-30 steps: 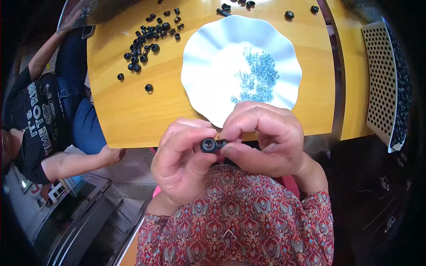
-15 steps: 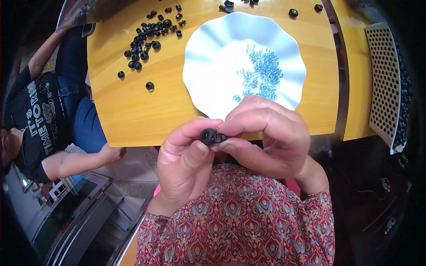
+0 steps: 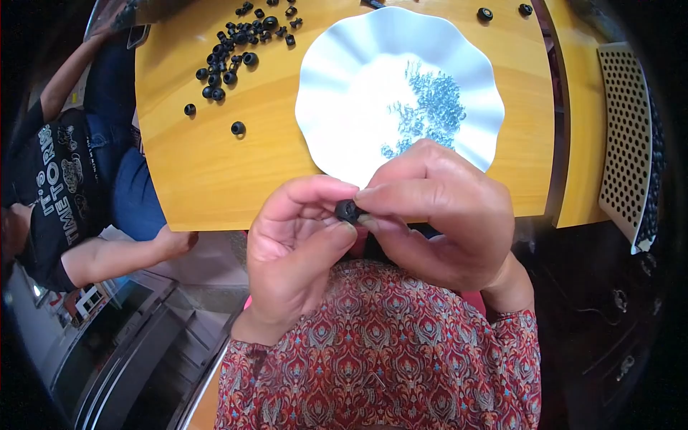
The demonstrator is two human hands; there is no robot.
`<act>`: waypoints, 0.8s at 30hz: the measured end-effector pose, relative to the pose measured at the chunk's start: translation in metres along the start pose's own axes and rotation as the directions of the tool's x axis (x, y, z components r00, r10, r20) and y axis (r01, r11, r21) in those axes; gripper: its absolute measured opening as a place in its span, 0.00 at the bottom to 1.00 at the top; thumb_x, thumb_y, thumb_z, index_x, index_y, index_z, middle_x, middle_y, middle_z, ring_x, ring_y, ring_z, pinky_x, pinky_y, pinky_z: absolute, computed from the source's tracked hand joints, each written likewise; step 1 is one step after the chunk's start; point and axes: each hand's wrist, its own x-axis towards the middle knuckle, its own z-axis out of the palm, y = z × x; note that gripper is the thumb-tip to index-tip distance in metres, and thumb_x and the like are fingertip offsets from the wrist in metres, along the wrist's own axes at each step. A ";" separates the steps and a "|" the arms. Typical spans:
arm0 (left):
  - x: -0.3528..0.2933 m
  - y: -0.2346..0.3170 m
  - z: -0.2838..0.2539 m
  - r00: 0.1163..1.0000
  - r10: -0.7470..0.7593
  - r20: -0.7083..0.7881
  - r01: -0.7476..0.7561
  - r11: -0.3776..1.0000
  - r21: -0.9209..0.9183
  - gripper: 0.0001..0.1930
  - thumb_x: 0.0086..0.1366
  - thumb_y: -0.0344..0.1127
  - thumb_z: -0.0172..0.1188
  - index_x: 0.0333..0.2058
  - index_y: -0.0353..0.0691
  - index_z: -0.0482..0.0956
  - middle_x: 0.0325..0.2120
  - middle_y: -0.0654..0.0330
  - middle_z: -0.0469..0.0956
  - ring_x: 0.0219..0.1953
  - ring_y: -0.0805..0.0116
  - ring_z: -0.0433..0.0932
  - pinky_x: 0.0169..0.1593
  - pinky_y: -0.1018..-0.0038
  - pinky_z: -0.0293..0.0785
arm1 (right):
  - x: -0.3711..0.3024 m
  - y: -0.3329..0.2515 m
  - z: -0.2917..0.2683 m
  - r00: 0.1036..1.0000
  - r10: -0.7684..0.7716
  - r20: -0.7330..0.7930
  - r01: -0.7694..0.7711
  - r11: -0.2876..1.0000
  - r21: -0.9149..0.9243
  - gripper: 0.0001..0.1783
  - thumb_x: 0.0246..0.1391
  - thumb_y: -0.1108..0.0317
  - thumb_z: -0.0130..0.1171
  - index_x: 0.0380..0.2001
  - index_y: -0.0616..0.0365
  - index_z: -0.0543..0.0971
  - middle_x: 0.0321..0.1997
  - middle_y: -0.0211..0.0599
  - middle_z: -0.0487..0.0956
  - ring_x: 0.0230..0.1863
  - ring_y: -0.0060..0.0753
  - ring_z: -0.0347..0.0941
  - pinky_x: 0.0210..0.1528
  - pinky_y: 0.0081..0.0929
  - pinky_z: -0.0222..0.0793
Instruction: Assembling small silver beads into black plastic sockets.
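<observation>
Between my two hands, just past the table's near edge, is a small black plastic part (image 3: pixel 347 211). The thumb and fingers of my left hand (image 3: pixel 295 251) pinch it from the left. My right hand (image 3: pixel 448 215) pinches at its right side, and those fingertips hide that end. Beyond my hands stands a white plate (image 3: pixel 333 72) with a wavy rim. A heap of tiny clear, shiny pieces (image 3: pixel 433 107) lies on its right half. Several black parts like the held one lie in a loose group (image 3: pixel 233 54) at the far left of the table.
One black part (image 3: pixel 238 128) lies apart, left of the plate, and two more (image 3: pixel 485 14) at the far right. A perforated beige basket (image 3: pixel 622 136) of black pieces stands at the right. On the left sits another person (image 3: pixel 64 186) in a dark shirt, an arm near the wooden table (image 3: pixel 215 186).
The black part has turned in my fingers, so a different face shows. My right hand has shifted slightly right. The view has moved a little, with the far table items sitting higher.
</observation>
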 end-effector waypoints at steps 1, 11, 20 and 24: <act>0.000 0.000 -0.001 1.000 -0.015 -0.015 0.015 1.000 0.020 0.17 0.57 0.17 0.55 0.47 0.30 0.71 0.39 0.55 0.76 0.41 0.71 0.76 0.45 0.79 0.73 | 0.001 0.000 -0.001 1.000 0.013 0.010 -0.013 1.000 -0.008 0.17 0.36 0.86 0.62 0.34 0.63 0.78 0.30 0.38 0.77 0.28 0.33 0.74 0.29 0.24 0.68; 0.004 -0.005 -0.007 0.999 -0.051 0.011 0.051 0.999 0.013 0.16 0.58 0.17 0.56 0.47 0.30 0.72 0.40 0.56 0.76 0.43 0.72 0.75 0.48 0.79 0.71 | 0.000 0.003 -0.009 0.996 0.076 0.054 -0.076 0.997 0.014 0.14 0.38 0.85 0.62 0.33 0.65 0.78 0.30 0.42 0.77 0.31 0.31 0.75 0.31 0.23 0.69; 0.004 -0.008 -0.013 0.990 -0.027 0.141 0.015 0.996 0.086 0.15 0.61 0.19 0.55 0.48 0.30 0.72 0.41 0.59 0.75 0.46 0.72 0.73 0.53 0.76 0.67 | -0.004 -0.003 -0.008 0.945 0.326 0.030 -0.317 0.889 0.331 0.11 0.41 0.84 0.60 0.32 0.67 0.77 0.33 0.45 0.76 0.34 0.31 0.73 0.37 0.24 0.69; 0.004 -0.008 -0.013 0.987 0.009 0.162 -0.019 0.998 0.061 0.15 0.62 0.20 0.54 0.48 0.30 0.72 0.42 0.59 0.75 0.47 0.73 0.73 0.54 0.76 0.67 | -0.004 -0.008 -0.001 0.851 0.524 0.040 -0.442 0.672 0.595 0.08 0.45 0.82 0.62 0.33 0.68 0.78 0.35 0.43 0.79 0.33 0.30 0.76 0.36 0.25 0.72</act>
